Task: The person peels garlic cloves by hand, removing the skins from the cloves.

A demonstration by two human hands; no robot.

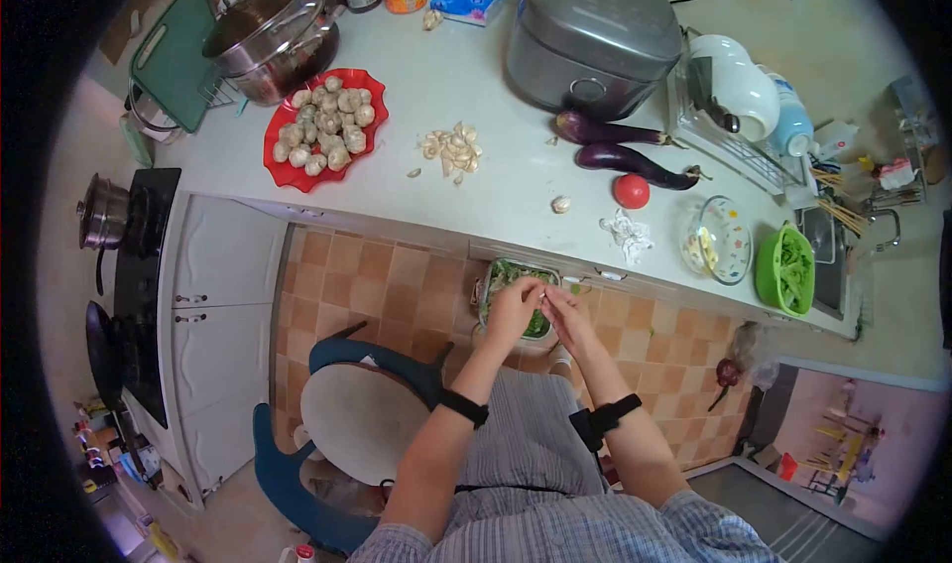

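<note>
My left hand (514, 310) and my right hand (567, 317) meet fingertip to fingertip below the counter edge. Both are closed in a pinch around a small pale piece that looks like a garlic clove (543, 294), mostly covered by the fingers. Beneath them on the floor is a clear bin (538, 343) with green leafy scraps inside. On the white counter ahead lie loose garlic cloves (454, 150), a single clove (561, 205) and crumpled white tissue (629, 236). A glass bowl (732, 238) holds some pale yellowish pieces. Garlic bulbs (327, 126) fill a red plate (271, 146).
Two eggplants (635, 161), a tomato (631, 192) and a green basket of leafy greens (766, 273) sit to the right. A grey rice cooker (595, 47), dish rack (739, 156) and steel pot (288, 62) stand behind. A round-seated chair (362, 414) is at my left.
</note>
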